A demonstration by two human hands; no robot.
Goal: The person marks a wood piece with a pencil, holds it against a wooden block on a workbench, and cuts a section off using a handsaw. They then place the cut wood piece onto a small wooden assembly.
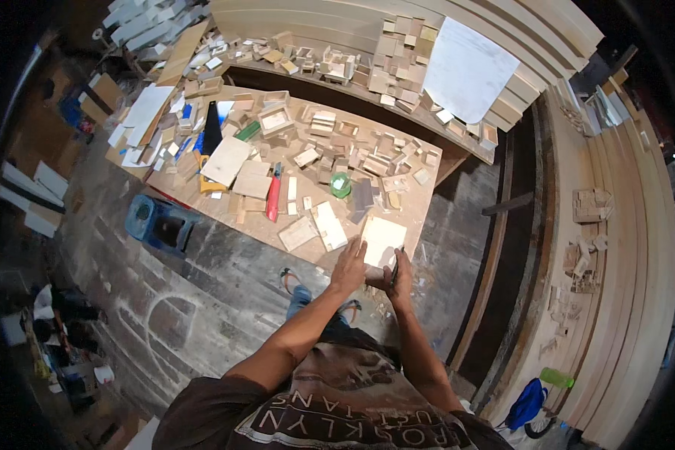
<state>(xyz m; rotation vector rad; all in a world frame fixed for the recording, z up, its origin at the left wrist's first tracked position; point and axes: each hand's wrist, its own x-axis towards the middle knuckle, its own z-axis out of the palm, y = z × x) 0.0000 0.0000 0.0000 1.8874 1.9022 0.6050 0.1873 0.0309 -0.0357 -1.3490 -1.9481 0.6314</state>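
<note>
A pale, roughly square wooden board (pixel 385 235) lies at the table's near right corner, brightly lit. Against its near left edge rests my left hand (pixel 348 268), fingers stretched out and close together. My right hand (pixel 400 277) is at the board's near right corner, its fingers closed around a dark slender tool (pixel 395 271) whose kind I cannot make out. Between the hands is a shaded brownish area, too dim to name. To the left of the board lie a light wooden panel (pixel 328 226) and a flat wooden piece (pixel 298 233).
Small wooden blocks and boxes crowd the table (pixel 236 217). A red-handled tool (pixel 274 193), a green round container (pixel 340 184) and a handsaw (pixel 212 129) lie among them. A blue plastic stool (pixel 157 223) stands on the floor at left. Stacked planks (pixel 615 300) line the right.
</note>
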